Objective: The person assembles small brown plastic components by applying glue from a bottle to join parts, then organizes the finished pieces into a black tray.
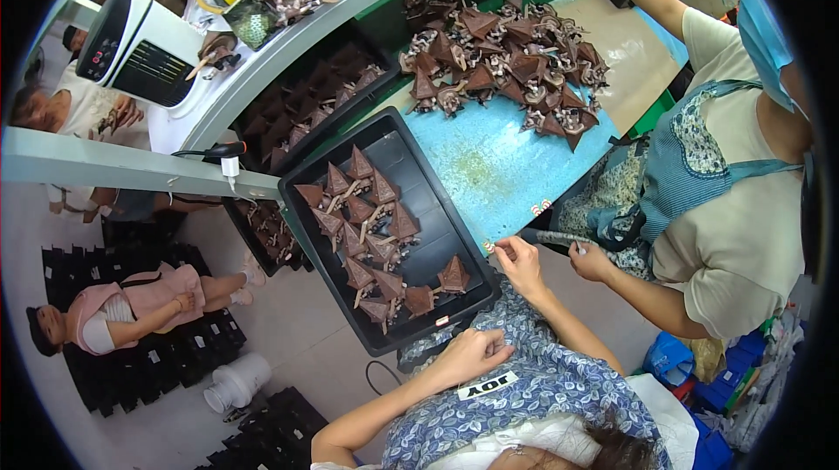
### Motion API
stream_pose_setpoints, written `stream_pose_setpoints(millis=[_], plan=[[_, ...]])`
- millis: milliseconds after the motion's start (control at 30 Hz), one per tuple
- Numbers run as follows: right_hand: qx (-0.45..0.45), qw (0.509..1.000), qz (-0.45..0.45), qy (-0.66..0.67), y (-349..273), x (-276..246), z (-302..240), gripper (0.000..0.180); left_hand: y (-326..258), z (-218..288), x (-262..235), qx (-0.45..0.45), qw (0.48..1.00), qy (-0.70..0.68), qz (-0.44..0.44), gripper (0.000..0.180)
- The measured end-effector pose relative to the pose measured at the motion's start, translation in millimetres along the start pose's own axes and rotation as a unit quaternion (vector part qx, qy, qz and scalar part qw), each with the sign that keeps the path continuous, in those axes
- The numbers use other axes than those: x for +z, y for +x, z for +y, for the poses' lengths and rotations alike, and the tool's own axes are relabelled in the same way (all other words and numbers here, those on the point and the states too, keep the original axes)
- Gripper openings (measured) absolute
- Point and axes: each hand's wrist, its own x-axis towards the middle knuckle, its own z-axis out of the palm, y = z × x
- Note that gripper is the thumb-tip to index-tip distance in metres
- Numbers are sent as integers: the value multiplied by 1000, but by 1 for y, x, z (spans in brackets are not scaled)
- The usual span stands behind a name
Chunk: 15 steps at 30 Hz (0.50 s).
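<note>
My right hand [522,267] reaches to the near corner of the blue mat [463,151]. Its thumb and finger pinch a small white, green and red piece [488,245]. Similar small pieces [541,207] lie farther along the mat's edge. My left hand [474,356] is curled in front of my blue leaf-patterned apron, beside the tray's near edge; whatever its fingers may hold is hidden. The black tray [433,181] to the left carries several brown pyramid-topped figures [381,247] with beige lower parts. More such figures [516,59] are heaped at the mat's far end.
A co-worker [699,190] in a blue apron sits close on the right, one hand [592,261] near the mat's edge. Another filled black tray [315,98] stands beyond mine. A white machine [144,46] stands far left. A person [131,304] is by stacked black trays on the left.
</note>
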Motion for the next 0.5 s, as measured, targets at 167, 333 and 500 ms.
stream_pose_setpoints(millis=[167, 333, 500], plan=[[-3, 1000, -10, -25, -5, -9, -5, 12, 4, -6, 9, 35, 999, 3, 25, 37], [3, 1000, -1, 0, -10, -2, 9, 12, 8, -7, 8, -3, 1000, -10, -18, 40], [2, 1000, -10, 10, -1, -4, 6, 14, 11, -4, 4, -17, 999, 19, -39, 39]])
